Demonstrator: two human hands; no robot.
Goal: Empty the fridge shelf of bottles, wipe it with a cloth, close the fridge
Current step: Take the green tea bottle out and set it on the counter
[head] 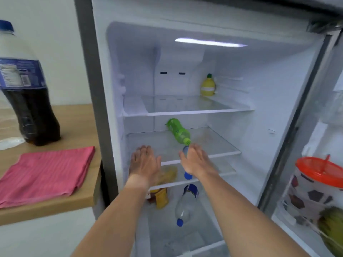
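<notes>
The fridge stands open. A green bottle lies on its side on the middle glass shelf. My right hand reaches to that shelf's front edge, fingers extended, in front of a clear bottle whose blue cap shows below the hand; I cannot tell whether it touches the bottle. My left hand is beside it, open and flat, holding nothing. A yellow lemon-juice bottle stands on the top shelf. Another clear bottle with a blue label lies lower down. A folded pink cloth lies on the wooden counter at the left.
A large cola bottle stands on the counter behind the cloth. Yellow packets sit on the lower shelves under my left hand. The open door at the right holds a patterned jug with an orange lid and a green fruit.
</notes>
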